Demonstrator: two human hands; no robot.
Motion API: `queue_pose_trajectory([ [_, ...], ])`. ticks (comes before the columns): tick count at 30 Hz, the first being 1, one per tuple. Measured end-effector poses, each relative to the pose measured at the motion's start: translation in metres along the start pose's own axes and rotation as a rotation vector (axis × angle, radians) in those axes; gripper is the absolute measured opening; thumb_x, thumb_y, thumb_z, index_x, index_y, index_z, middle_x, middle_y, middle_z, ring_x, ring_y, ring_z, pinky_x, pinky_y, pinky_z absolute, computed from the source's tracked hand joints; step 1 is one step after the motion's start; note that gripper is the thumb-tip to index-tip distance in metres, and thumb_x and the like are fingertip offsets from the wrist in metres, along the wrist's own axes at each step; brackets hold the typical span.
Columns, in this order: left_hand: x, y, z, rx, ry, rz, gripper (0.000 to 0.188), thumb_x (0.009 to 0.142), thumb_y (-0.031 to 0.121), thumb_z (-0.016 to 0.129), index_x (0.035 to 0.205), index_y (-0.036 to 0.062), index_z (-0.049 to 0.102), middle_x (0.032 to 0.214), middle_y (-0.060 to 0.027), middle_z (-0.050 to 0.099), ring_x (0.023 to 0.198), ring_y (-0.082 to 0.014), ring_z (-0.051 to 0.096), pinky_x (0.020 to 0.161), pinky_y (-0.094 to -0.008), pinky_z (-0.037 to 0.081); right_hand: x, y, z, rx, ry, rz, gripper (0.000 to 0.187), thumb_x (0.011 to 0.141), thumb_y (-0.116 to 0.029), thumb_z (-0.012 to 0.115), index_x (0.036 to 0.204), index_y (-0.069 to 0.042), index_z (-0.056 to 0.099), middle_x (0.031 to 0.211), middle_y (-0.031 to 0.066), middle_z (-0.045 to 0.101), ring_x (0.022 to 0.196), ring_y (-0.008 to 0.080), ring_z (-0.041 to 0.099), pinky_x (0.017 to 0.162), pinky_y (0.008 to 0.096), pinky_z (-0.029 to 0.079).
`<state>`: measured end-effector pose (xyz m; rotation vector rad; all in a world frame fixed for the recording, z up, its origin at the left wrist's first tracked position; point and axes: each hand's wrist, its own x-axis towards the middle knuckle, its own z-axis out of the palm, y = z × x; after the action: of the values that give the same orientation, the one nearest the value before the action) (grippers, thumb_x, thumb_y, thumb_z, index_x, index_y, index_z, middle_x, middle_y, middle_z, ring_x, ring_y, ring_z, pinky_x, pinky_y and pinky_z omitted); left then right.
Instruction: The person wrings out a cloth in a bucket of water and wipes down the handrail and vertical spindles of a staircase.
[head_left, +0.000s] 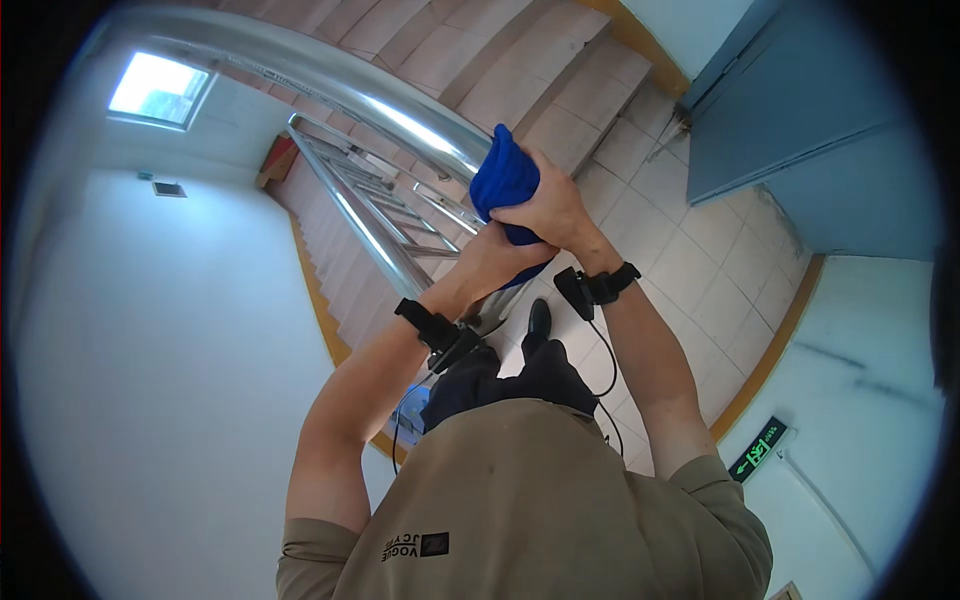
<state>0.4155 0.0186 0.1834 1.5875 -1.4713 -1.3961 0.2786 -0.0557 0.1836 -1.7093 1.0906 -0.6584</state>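
Observation:
A bunched blue cloth [503, 175] is wrapped about the end of the shiny metal handrail [400, 110], in the upper middle of the view. My right hand [553, 205] grips the cloth from the right, its fingers curled over the far side. Just below and to the left, my left hand [497, 260] closes on the cloth's lower part, close against the right hand. A fold of blue shows under both hands. The fingertips and the part of the rail beneath the cloth are hidden.
Tiled stairs [520, 75] rise beyond the rail; a lower flight [330, 240] lies to the left behind metal balusters [400, 215]. A grey-blue door [800, 110] stands at the upper right. A blue object [408, 412] is partly visible beside my legs. A lit green sign [758, 450] hangs on the right wall.

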Motion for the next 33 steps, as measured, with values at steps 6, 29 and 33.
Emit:
queue_pose_trajectory([
  [6, -0.015, 0.014, 0.006, 0.437, 0.084, -0.153, 0.072, 0.07, 0.043, 0.082, 0.12, -0.0029, 0.06, 0.102, -0.0262, 0.072, 0.098, -0.0403, 0.071, 0.086, -0.0439, 0.056, -0.023, 0.011, 0.029, 0.003, 0.255, 0.084, 0.092, 0.065, -0.028, 0.09, 0.141, 0.002, 0.048, 0.128, 0.0226, 0.064, 0.117, 0.0311, 0.064, 0.102, 0.0392, 0.049],
  [29, -0.096, -0.104, -0.027, 0.447, 0.302, 0.878, 0.071, 0.065, 0.026, 0.088, 0.123, -0.0003, 0.056, 0.112, -0.0153, 0.064, 0.106, -0.0321, 0.063, 0.094, -0.0428, 0.049, -0.128, -0.004, 0.138, 0.7, 0.699, 0.401, 0.066, 0.09, -0.034, 0.075, 0.138, 0.003, 0.049, 0.127, 0.0159, 0.062, 0.114, 0.03, 0.063, 0.102, 0.0368, 0.051],
  [33, -0.088, -0.108, -0.038, 0.488, 0.157, 0.808, 0.059, 0.065, 0.026, 0.088, 0.111, 0.0033, 0.058, 0.104, -0.013, 0.064, 0.102, -0.0304, 0.065, 0.092, -0.0414, 0.049, -0.128, -0.013, 0.153, 0.125, 0.825, 0.359, 0.081, 0.084, -0.029, 0.081, 0.145, 0.004, 0.038, 0.135, 0.0201, 0.055, 0.121, 0.0323, 0.058, 0.107, 0.0396, 0.048],
])
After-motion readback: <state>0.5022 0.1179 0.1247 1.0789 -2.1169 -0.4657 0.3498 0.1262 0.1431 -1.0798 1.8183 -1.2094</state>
